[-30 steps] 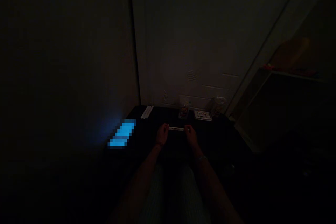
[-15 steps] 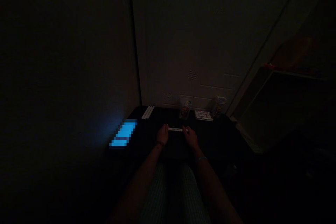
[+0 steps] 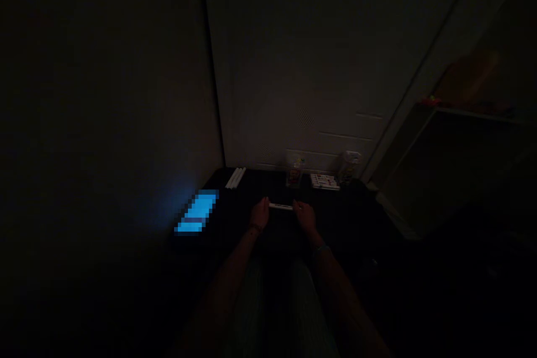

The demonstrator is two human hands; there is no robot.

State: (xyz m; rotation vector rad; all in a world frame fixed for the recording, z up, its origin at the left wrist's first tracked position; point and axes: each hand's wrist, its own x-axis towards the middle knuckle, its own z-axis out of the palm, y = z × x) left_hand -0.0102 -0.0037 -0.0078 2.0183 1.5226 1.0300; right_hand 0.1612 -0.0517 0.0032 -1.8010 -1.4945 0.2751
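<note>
Your dark table (image 3: 352, 218) carries a pixelated blue panel (image 3: 197, 212) at its left edge. Your left hand (image 3: 259, 214) and right hand (image 3: 305, 217) each pinch inward. Clear containers (image 3: 294, 174) stand by the far edge; white sticks (image 3: 235, 178) lie near the far left corner; one slim stick (image 3: 281, 206) spans your pinches, over the middle.

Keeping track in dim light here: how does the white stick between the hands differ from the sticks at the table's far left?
The held stick is gripped by the left hand and right hand; the far-left sticks lie on the table. The held stick runs nearly side to side; the far-left sticks slant away from the person. Both look white and slender.
</note>
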